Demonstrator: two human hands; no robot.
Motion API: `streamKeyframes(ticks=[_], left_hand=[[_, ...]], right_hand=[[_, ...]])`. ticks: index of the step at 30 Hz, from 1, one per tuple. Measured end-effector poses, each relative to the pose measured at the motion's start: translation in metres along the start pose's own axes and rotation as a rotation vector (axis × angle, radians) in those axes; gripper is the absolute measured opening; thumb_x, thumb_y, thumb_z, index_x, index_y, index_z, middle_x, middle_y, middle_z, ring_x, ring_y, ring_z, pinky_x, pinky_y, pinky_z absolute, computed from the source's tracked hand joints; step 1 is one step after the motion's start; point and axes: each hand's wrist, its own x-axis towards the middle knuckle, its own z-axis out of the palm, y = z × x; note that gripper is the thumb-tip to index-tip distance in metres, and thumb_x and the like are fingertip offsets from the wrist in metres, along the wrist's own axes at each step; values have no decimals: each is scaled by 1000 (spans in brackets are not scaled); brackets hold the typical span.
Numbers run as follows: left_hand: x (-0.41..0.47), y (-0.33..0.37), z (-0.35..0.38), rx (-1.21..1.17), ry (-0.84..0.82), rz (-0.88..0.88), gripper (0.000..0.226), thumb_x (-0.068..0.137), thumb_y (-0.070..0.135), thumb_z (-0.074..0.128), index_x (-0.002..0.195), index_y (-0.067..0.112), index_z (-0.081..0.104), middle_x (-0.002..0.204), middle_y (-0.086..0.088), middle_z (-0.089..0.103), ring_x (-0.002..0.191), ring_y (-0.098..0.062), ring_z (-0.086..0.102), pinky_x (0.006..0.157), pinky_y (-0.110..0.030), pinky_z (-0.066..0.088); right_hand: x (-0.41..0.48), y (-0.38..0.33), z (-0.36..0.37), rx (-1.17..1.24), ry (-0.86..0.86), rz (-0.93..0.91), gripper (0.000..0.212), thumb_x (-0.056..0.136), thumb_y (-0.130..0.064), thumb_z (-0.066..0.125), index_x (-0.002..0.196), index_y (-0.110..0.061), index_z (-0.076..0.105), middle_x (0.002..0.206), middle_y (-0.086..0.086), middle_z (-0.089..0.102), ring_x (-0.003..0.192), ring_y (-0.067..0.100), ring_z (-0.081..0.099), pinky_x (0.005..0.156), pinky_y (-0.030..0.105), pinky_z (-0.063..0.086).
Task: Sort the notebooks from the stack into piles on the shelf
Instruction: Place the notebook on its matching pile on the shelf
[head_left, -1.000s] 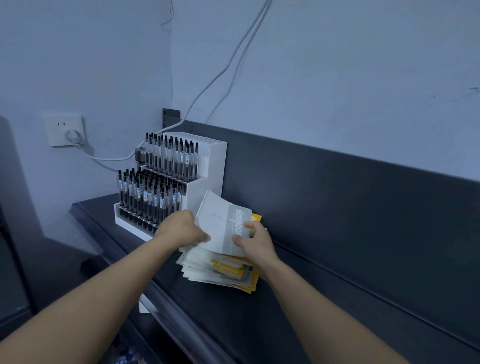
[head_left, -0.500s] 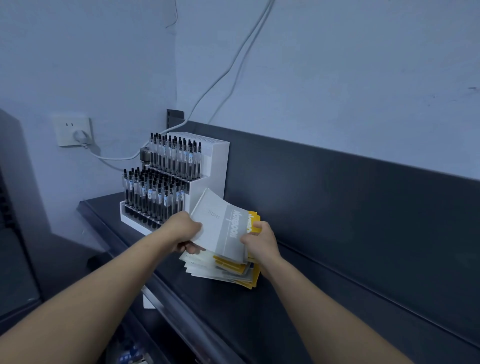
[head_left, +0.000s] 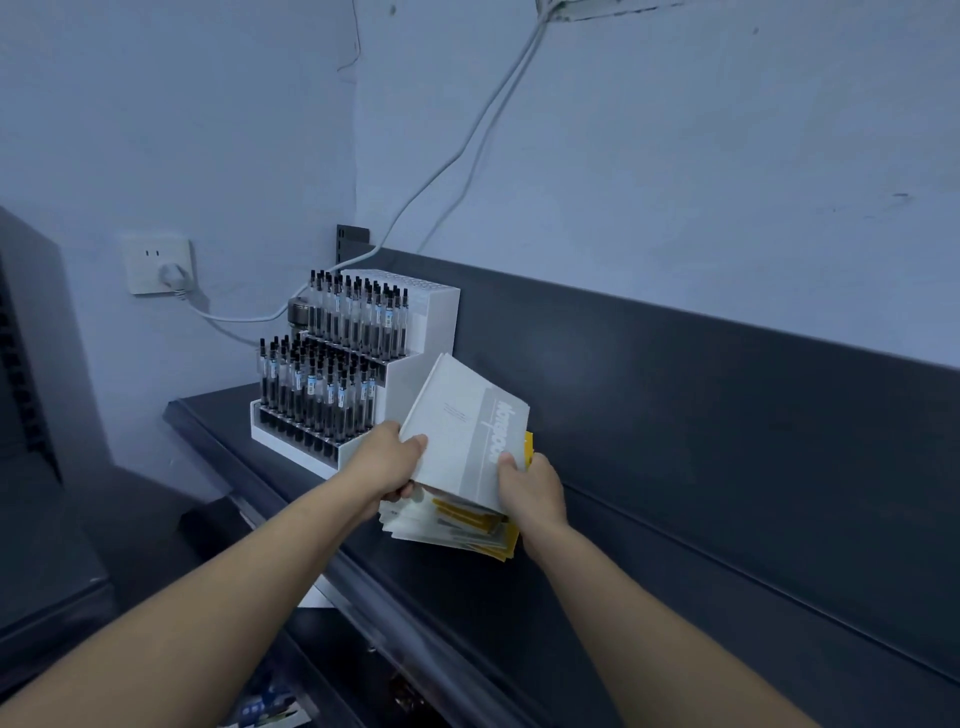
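Head camera, looking down both forearms at the dark shelf (head_left: 597, 613), and both hands are on one book. The grey notebook (head_left: 462, 431) is up off the stack (head_left: 447, 527) and tilted, its far edge raised toward the back panel (head_left: 727, 395) and its printed spine band running down its right side. The left hand (head_left: 387, 460) has the notebook's left edge: thumb lying on top of the cover, fingers curled underneath. The right hand (head_left: 532, 488) takes the near right corner, thumb pressed on the grey band and the other fingers tucked behind the cover, out of sight. Whether the notebook's near edge touches the books below, I cannot tell.

The stack lies flat toward the left end of the shelf, its near side close to the front edge. It is an untidy fan of white and grey covers, with yellow notebooks (head_left: 465, 514) poking out in the middle and along the right.

Just left of the stack, at the left end of the shelf, stands a white stepped pen rack (head_left: 431, 317), its rows packed with upright black-capped pens (head_left: 322, 384). On the wall beyond the left end, a wall socket (head_left: 153, 260) has a plug (head_left: 174, 273) in it. A pale cable (head_left: 447, 161) climbs the wall above the rack.
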Motion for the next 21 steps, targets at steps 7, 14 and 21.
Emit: streamKeyframes(ticks=[7, 14, 21], left_hand=[[-23, 2, 18, 147, -41, 132, 22, 100, 28, 40, 110, 9, 45, 87, -11, 60, 46, -17, 51, 43, -24, 35], [-57, 5, 49, 232, -141, 266, 17, 101, 24, 37, 109, 13, 47, 86, -5, 58, 48, -17, 55, 46, -26, 40], [-83, 12, 91, 325, -129, 350, 28, 100, 23, 40, 120, 7, 51, 117, -11, 59, 100, -25, 54, 83, -34, 43]], right_hand=[[-29, 11, -23, 185, 128, -21, 12, 99, -22, 39, 104, -18, 48, 98, -2, 58, 85, 16, 56, 73, 35, 49], [-66, 30, -57, 51, 272, -35, 22, 99, -18, 38, 118, -13, 48, 102, -1, 58, 95, 22, 58, 80, 37, 50], [-98, 54, -103, -37, 377, -25, 24, 99, -19, 39, 119, -12, 49, 110, 4, 62, 98, 26, 59, 82, 40, 51]])
